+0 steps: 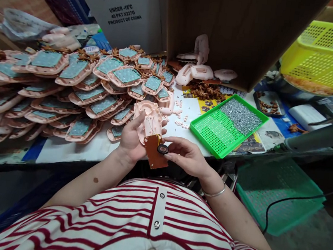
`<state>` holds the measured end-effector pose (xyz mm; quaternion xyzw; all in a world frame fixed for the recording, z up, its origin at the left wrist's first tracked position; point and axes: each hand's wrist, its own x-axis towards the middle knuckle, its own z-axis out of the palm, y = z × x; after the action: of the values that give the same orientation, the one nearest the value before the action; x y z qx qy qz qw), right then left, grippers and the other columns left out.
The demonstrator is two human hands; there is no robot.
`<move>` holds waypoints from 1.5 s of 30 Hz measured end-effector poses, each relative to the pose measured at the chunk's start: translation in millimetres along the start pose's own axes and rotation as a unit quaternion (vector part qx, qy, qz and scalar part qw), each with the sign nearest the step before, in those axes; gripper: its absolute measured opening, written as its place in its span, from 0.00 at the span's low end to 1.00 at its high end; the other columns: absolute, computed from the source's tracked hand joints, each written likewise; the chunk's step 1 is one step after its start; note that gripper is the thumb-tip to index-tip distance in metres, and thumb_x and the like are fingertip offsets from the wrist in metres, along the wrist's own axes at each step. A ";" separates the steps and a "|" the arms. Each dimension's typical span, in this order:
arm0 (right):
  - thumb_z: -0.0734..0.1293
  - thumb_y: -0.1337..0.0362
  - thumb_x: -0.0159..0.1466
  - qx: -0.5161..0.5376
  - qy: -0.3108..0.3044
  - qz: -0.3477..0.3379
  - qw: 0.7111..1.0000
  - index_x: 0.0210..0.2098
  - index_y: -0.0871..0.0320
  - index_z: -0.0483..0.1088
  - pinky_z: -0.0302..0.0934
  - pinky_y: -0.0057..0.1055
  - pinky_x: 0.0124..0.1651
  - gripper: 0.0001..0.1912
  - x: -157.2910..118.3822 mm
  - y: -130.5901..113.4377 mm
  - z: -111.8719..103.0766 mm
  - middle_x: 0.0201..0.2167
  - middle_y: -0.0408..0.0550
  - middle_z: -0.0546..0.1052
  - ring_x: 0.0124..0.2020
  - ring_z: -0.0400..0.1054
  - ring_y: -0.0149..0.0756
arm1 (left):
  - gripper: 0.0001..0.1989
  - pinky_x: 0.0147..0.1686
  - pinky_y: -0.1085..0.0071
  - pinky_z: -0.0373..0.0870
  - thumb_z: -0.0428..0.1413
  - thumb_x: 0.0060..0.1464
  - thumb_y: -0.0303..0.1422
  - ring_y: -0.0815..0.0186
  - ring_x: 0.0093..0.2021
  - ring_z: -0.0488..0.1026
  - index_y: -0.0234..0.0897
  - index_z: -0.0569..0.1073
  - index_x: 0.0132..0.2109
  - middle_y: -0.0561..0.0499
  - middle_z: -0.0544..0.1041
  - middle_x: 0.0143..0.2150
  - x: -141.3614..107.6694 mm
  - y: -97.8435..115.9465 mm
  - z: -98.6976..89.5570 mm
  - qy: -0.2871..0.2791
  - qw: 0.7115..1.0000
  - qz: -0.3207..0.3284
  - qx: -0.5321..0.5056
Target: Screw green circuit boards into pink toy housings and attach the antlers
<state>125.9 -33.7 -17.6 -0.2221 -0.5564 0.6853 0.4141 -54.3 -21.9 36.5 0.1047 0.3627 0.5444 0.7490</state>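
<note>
Looking down, head view: two bare hands meeting at the table's near edge, above a striped shirt.
Left hand (131, 138): clasped around a pink shell (149, 121), fingers behind it, thumb up its left side.
Pink shell: held upright just over the table edge, open inner face toward the camera, thin wires showing inside.
Brown board (155, 153): hanging below the shell, tilted, touching the left palm; wired to the shell, as far as can be told.
Right hand (187, 156): fingertips pinched on a small black disc (163, 149), bracelet at the wrist.
Black disc: lying against the board's upper right corner, between both hands.
Shell pile (53, 88): left half of the table, many pink shells stacked with blue-grey pads facing up.
Green tray (213, 132): right of the hands, silver screws (241, 115) heaped in its far half.
Cardboard box (237, 28): behind the tray, more pink parts at its mouth.
Yellow basket (325, 54): far right, raised above the table.
Loose pink bits (181, 122): scattered between shell and tray.
</note>
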 end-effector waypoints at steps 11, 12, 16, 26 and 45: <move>0.73 0.62 0.62 -0.119 -0.041 -0.073 0.989 0.51 0.55 0.76 0.71 0.27 0.44 0.17 -1.9 -6.6 -2.4 0.38 0.44 0.79 0.37 0.73 0.28 | 0.18 0.34 0.60 0.81 0.48 0.65 0.42 0.61 0.26 0.79 0.30 0.74 0.45 0.45 0.81 0.31 8.4 -10.8 6.8 0.058 0.998 -0.023 -0.006; 0.72 0.62 0.63 -0.136 -0.041 -0.075 0.987 0.50 0.55 0.76 0.71 0.27 0.44 0.16 -1.7 -7.3 -3.6 0.37 0.45 0.79 0.37 0.73 0.28 | 0.18 0.33 0.61 0.81 0.48 0.66 0.42 0.61 0.25 0.79 0.30 0.74 0.44 0.45 0.81 0.31 9.1 -11.6 6.7 0.058 0.998 -0.021 -0.002; 0.72 0.57 0.63 -0.161 -0.034 -0.057 0.985 0.51 0.57 0.72 0.71 0.28 0.43 0.18 -1.0 -4.9 -6.0 0.37 0.45 0.77 0.36 0.72 0.29 | 0.17 0.29 0.66 0.78 0.49 0.65 0.41 0.61 0.26 0.79 0.30 0.74 0.43 0.44 0.81 0.31 10.3 -13.5 7.3 0.054 0.998 -0.008 0.008; 0.71 0.53 0.63 -0.286 0.009 -0.092 0.954 0.50 0.55 0.72 0.71 0.33 0.43 0.20 3.8 4.6 -5.9 0.40 0.47 0.75 0.38 0.71 0.32 | 0.18 0.32 0.67 0.79 0.53 0.62 0.44 0.63 0.28 0.79 0.33 0.76 0.47 0.47 0.81 0.34 13.1 -15.4 12.5 0.054 0.998 0.042 -0.013; 0.67 0.60 0.67 -0.462 0.178 -0.167 0.853 0.45 0.56 0.70 0.64 0.29 0.35 0.09 25.7 -38.6 0.7 0.29 0.42 0.73 0.30 0.66 0.29 | 0.23 0.30 0.64 0.80 0.59 0.58 0.50 0.56 0.35 0.81 0.37 0.76 0.51 0.44 0.82 0.38 9.1 -32.0 -8.6 -0.159 0.978 -0.088 0.097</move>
<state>123.4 -11.6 23.2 -0.4095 -0.7544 0.2185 0.4641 -35.0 -28.1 8.7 0.2303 0.2977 0.4148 0.8284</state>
